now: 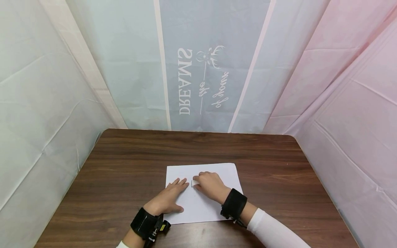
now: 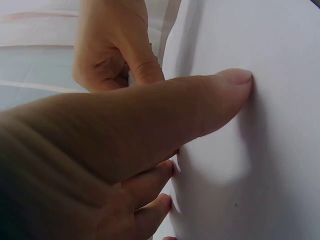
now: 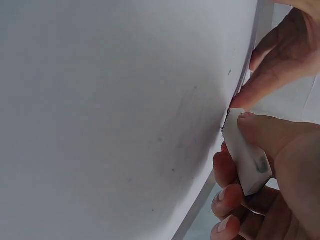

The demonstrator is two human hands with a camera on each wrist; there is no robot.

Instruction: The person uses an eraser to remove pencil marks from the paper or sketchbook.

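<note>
A white sheet of paper (image 1: 203, 208) lies on the wooden table. On its left part rests my left hand (image 1: 168, 199), fingers spread and thumb apart, the fingertips touching the sheet. My right hand (image 1: 212, 185) pinches a white block eraser (image 3: 246, 152) between thumb and curled fingers. One end of the eraser meets the paper, and its edges carry dark smudges. Faint grey smears and small dark crumbs mark the sheet beside it in the right wrist view. The left thumb hides part of the right hand in the left wrist view.
The brown table (image 1: 130, 162) extends around the sheet. A printed curtain (image 1: 211, 20) hangs behind its far edge, with pale cloth (image 1: 40, 120) on the left and pinkish cloth (image 1: 350, 110) on the right. Black bands with small cameras (image 1: 144, 223) circle both wrists.
</note>
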